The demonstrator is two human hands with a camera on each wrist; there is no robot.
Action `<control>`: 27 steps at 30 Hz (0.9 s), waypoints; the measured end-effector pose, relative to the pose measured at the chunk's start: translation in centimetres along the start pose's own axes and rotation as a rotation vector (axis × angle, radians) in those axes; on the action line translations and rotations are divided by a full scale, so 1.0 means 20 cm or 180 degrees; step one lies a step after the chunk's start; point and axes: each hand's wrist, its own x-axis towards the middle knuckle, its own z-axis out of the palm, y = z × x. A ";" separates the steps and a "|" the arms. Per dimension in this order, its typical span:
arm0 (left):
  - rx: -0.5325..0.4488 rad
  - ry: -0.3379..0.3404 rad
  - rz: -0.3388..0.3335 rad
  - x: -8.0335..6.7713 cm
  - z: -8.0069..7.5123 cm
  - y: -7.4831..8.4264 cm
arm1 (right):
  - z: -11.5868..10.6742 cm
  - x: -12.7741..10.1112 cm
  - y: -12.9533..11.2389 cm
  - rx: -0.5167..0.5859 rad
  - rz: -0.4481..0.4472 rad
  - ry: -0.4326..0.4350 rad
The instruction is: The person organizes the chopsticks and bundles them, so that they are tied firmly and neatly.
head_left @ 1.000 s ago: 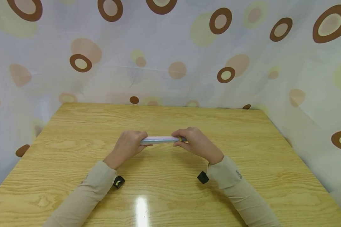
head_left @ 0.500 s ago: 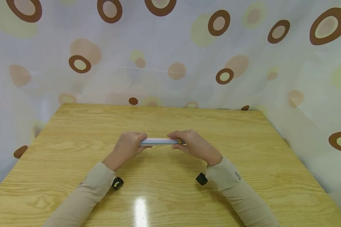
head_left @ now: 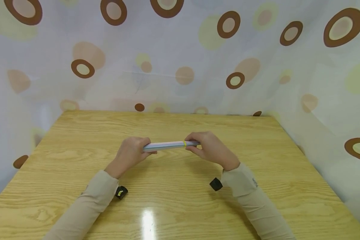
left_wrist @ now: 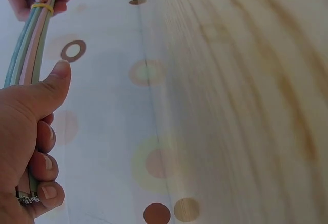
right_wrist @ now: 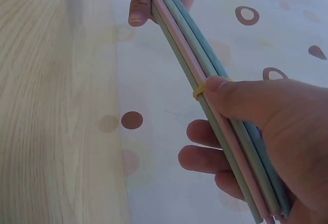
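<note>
Both hands hold a bundle of slim, pencil-like sticks (head_left: 165, 145) in pastel pink, green and blue, raised over the table. A yellow elastic band (head_left: 184, 144) circles it nearer the right-hand end. My left hand (head_left: 132, 151) grips the left end; in the left wrist view its fingers curl round the sticks (left_wrist: 32, 55). On the other side my right hand (head_left: 211, 148) holds the banded part between thumb and fingers. Its thumb tip lies at the band (right_wrist: 199, 92) in the right wrist view, with the fingers behind the sticks.
A wooden table (head_left: 168, 206) lies under the hands, a bright glare spot on its front part. Behind and beside it hangs a pale curtain (head_left: 162, 43) with brown and beige circles. Small black devices sit at the left wrist (head_left: 121, 192) and right wrist (head_left: 216, 184).
The bundle has moved slightly left and up and now tilts, right end higher. My right hand has shifted rightward along it, leaving the yellow band more exposed.
</note>
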 end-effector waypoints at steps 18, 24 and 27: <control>-0.0028 0.0112 0.0088 0.01 0.01 0.03 | 0.03 0.02 -0.02 -0.0499 -0.0290 0.0145; 0.0078 0.0076 0.0151 0.01 0.01 0.05 | 0.05 0.03 -0.05 -0.0352 -0.0169 -0.0042; 0.0110 0.0024 0.0187 0.00 0.02 0.06 | 0.07 0.02 -0.07 -0.0297 -0.0172 -0.0091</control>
